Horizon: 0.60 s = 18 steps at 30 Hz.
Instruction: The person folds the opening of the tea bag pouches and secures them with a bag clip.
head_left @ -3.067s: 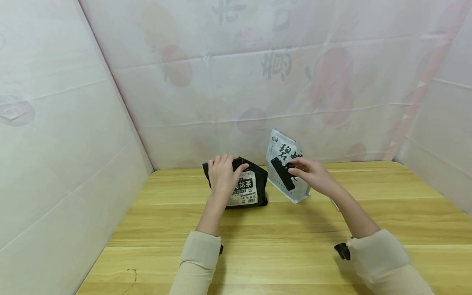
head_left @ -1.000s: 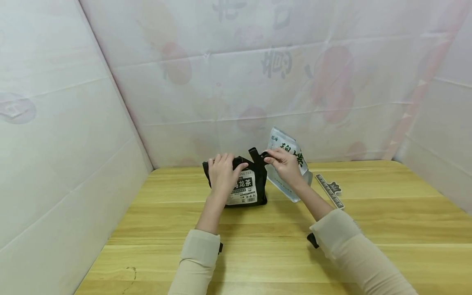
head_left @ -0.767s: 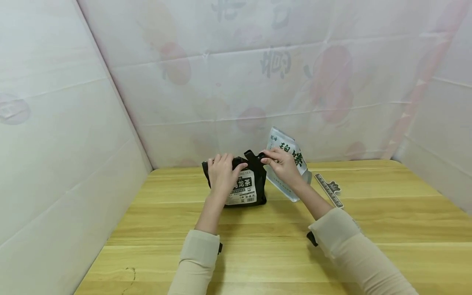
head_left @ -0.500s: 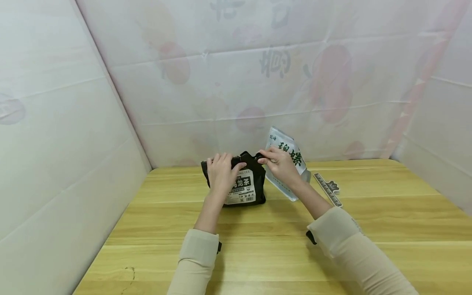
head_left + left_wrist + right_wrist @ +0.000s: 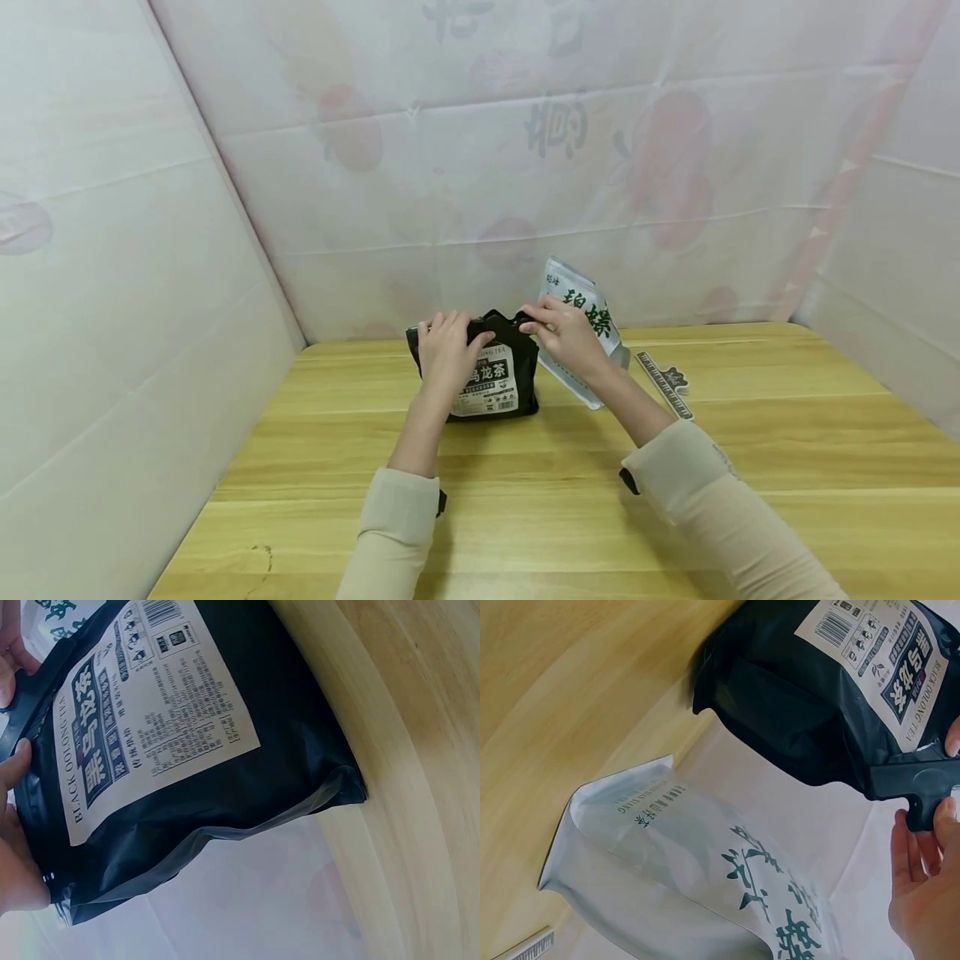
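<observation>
A black tea bag with a pale label (image 5: 487, 387) stands on the wooden table, its top folded over. My left hand (image 5: 447, 350) grips that folded top edge, thumb in front. At the bag's top right corner my right hand (image 5: 566, 333) pinches the handle of a black clip; in the right wrist view the clip (image 5: 911, 780) lies along the bag's top edge, and thumb and fingers of the right hand (image 5: 934, 877) hold its handle. The left wrist view shows the bag's label (image 5: 150, 712) and the left hand (image 5: 19, 855) at its top.
A white bag with green characters (image 5: 577, 367) leans just right of the black bag, partly behind my right hand. Farther right a flat clip with a ruler-like pattern (image 5: 665, 385) lies on the table (image 5: 525, 517). A pale cloth wall stands behind.
My right hand has moved left from in front of the white bag, bringing the black clip onto the black bag's top edge. The clip has tilted level there. My left hand keeps its grip.
</observation>
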### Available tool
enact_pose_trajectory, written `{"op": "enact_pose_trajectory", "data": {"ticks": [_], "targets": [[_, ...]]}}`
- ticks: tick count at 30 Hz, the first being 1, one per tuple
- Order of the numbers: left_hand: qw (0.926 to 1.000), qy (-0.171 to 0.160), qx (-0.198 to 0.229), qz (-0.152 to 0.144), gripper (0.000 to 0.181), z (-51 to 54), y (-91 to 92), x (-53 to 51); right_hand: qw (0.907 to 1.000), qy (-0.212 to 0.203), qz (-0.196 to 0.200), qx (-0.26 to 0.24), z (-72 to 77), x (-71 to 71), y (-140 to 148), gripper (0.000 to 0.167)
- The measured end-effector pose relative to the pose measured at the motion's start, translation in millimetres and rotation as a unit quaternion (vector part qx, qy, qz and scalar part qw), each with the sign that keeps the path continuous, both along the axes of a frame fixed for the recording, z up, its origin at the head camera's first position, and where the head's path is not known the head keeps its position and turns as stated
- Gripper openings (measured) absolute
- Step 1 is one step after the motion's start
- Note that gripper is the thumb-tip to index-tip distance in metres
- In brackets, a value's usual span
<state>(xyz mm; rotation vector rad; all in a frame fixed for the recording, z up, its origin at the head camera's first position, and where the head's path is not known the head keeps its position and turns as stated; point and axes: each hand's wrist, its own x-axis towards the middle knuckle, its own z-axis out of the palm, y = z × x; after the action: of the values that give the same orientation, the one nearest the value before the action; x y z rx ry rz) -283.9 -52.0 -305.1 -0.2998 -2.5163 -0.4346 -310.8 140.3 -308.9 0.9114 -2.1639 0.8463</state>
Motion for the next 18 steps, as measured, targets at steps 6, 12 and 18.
{"op": "enact_pose_trajectory", "data": {"ticks": [6,12,18], "targets": [[0.9884,0.088,0.116,-0.042,0.034,1.9,-8.0,6.5,0.9995,-0.029,-0.001,-0.009,1.1,5.2,-1,0.033],[0.9371,0.059,0.332,-0.09,0.056,-1.0,-35.3,15.9,0.9966,-0.08,-0.004,-0.021,0.2,7.6,-2,0.033],[0.8704,-0.125,0.451,-0.151,0.051,-11.3,-63.3,17.8,0.9963,-0.084,-0.006,-0.019,1.3,7.1,-2,0.034]]}}
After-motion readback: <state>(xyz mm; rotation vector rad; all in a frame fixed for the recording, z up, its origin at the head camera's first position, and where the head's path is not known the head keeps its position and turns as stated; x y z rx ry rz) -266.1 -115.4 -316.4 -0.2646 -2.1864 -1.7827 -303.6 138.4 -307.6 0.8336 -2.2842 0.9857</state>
